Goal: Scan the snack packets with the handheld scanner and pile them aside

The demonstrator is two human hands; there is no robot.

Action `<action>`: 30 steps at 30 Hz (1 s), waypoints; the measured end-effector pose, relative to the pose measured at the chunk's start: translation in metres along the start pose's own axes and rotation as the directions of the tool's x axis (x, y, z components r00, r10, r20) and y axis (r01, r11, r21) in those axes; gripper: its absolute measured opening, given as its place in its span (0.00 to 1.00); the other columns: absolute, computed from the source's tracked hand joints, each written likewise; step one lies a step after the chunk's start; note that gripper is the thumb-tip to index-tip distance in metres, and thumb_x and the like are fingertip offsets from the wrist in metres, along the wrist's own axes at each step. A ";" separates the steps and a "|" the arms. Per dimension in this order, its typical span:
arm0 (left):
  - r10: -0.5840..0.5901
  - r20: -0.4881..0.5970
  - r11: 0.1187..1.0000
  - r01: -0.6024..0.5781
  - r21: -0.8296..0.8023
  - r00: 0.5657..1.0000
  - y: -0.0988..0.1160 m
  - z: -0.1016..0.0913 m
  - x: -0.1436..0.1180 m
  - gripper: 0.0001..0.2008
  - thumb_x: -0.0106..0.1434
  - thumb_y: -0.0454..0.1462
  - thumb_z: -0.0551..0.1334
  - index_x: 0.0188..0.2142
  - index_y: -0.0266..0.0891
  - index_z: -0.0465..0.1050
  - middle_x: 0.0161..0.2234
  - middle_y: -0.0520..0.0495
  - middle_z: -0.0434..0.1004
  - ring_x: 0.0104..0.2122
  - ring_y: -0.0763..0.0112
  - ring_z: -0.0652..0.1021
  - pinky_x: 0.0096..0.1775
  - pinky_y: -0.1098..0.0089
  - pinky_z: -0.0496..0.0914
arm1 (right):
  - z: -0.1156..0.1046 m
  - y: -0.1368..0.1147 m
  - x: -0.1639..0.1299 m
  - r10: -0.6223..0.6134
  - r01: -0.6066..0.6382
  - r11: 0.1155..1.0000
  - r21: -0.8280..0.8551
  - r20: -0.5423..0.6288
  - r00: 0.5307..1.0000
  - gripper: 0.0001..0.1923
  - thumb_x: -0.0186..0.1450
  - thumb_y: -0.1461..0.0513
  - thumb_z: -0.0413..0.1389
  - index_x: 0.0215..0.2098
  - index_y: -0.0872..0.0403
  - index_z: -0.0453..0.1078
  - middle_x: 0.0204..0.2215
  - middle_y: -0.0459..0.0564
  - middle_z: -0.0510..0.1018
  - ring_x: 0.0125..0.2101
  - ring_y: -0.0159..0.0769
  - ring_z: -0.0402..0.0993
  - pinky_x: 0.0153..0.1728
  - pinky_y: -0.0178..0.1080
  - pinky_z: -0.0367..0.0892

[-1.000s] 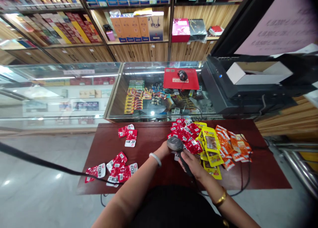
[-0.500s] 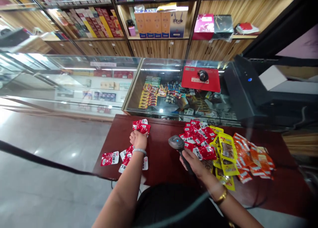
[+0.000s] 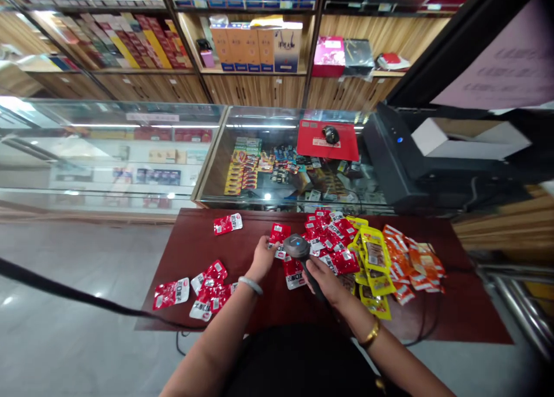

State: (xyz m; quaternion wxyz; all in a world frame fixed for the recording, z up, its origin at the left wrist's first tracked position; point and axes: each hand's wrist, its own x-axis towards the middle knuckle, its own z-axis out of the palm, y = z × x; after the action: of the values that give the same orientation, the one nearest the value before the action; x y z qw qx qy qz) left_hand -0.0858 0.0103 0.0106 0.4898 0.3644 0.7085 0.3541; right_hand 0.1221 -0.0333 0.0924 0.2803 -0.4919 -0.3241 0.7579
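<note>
My right hand (image 3: 325, 278) is wrapped round the handle of a dark handheld barcode scanner (image 3: 296, 246), whose head points left. Just left of that head, my left hand (image 3: 265, 257) pinches the edge of a red and white snack packet (image 3: 279, 233). Another red packet (image 3: 293, 272) lies under the scanner. Beside my right hand spreads a heap of red packets (image 3: 331, 232), then yellow packets (image 3: 375, 258) and orange packets (image 3: 411, 259). Several red packets (image 3: 212, 287) lie at the table's left side, and a single red packet (image 3: 228, 224) rests near its far edge.
The brown table (image 3: 259, 304) adjoins a glass display case (image 3: 208, 154). On the case are a red mat (image 3: 311, 146) with a black mouse (image 3: 331, 134), and a dark machine (image 3: 389, 160) bearing an open white box (image 3: 467, 140). A black cable (image 3: 86, 296) crosses at left.
My left hand has moved right, from the packets at the far left to one beside the scanner. A lone packet now lies where that hand was. The view has shifted; my right hand still holds the scanner.
</note>
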 end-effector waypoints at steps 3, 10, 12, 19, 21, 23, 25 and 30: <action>0.063 0.055 0.998 -0.062 -0.023 0.996 0.005 0.024 -0.011 0.09 0.59 0.37 0.65 0.38 0.39 0.68 0.35 0.48 0.78 0.34 0.70 0.77 0.39 0.71 0.70 | -0.006 -0.005 -0.002 -0.027 0.027 1.000 0.016 -0.010 1.000 0.28 0.58 0.36 0.59 0.35 0.50 0.63 0.17 0.37 0.66 0.13 0.25 0.56 0.14 0.30 0.53; 0.090 0.133 0.977 -0.113 0.178 0.987 0.018 0.046 -0.023 0.08 0.59 0.37 0.64 0.36 0.40 0.67 0.33 0.50 0.76 0.34 0.69 0.76 0.38 0.71 0.68 | -0.021 -0.005 -0.015 -0.057 0.060 0.997 0.037 -0.082 0.995 0.28 0.59 0.36 0.58 0.34 0.50 0.63 0.18 0.37 0.67 0.13 0.25 0.57 0.14 0.30 0.53; 0.091 0.151 0.976 -0.118 0.181 0.984 0.018 0.050 -0.024 0.10 0.59 0.40 0.65 0.35 0.40 0.67 0.33 0.50 0.76 0.34 0.68 0.76 0.37 0.70 0.69 | -0.026 -0.003 -0.018 -0.058 0.063 0.996 0.055 -0.091 0.994 0.28 0.59 0.36 0.57 0.35 0.50 0.64 0.18 0.37 0.67 0.13 0.26 0.57 0.14 0.30 0.53; -0.089 0.205 0.996 0.081 0.045 0.975 0.012 0.079 -0.031 0.08 0.62 0.39 0.64 0.39 0.39 0.68 0.32 0.48 0.79 0.31 0.68 0.78 0.35 0.70 0.72 | -0.042 0.005 -0.032 -0.024 0.042 0.995 0.095 -0.184 0.983 0.27 0.58 0.38 0.60 0.32 0.50 0.62 0.17 0.37 0.66 0.14 0.24 0.56 0.15 0.29 0.52; -0.073 0.312 0.997 0.079 -0.007 0.947 0.015 0.090 -0.036 0.09 0.61 0.34 0.64 0.41 0.39 0.70 0.35 0.46 0.81 0.35 0.66 0.80 0.38 0.68 0.73 | -0.044 0.006 -0.036 -0.002 0.022 0.995 0.102 -0.199 0.980 0.28 0.57 0.37 0.60 0.32 0.50 0.62 0.17 0.36 0.66 0.14 0.24 0.56 0.15 0.29 0.52; 0.010 0.437 0.998 0.017 -0.060 0.900 0.019 0.097 -0.037 0.13 0.58 0.29 0.64 0.43 0.38 0.72 0.40 0.44 0.82 0.41 0.65 0.81 0.44 0.67 0.74 | -0.044 0.006 -0.039 0.013 0.008 0.995 0.102 -0.204 0.979 0.29 0.56 0.37 0.61 0.33 0.50 0.62 0.17 0.36 0.65 0.14 0.24 0.56 0.15 0.29 0.51; 0.077 0.463 0.997 -0.057 -0.056 0.883 0.020 0.094 -0.033 0.14 0.57 0.28 0.64 0.44 0.38 0.74 0.43 0.42 0.82 0.44 0.64 0.80 0.47 0.66 0.73 | -0.043 0.006 -0.040 0.033 -0.014 0.995 0.094 -0.206 0.978 0.30 0.54 0.36 0.61 0.33 0.50 0.62 0.17 0.36 0.65 0.13 0.24 0.56 0.15 0.29 0.51; 0.083 0.077 0.976 -0.097 0.194 0.994 0.016 0.029 0.001 0.10 0.63 0.33 0.63 0.44 0.36 0.75 0.45 0.40 0.81 0.45 0.64 0.79 0.50 0.65 0.71 | -0.035 0.011 -0.029 0.037 -0.033 0.999 0.027 -0.144 0.989 0.29 0.56 0.36 0.61 0.32 0.50 0.62 0.18 0.38 0.67 0.14 0.25 0.58 0.15 0.30 0.52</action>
State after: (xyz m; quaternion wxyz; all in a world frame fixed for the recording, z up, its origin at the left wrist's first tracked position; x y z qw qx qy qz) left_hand -0.0558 0.0233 0.0161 0.4588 0.4548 0.7056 0.2911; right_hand 0.1635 -0.0546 0.0895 0.2956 -0.5476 -0.2850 0.7291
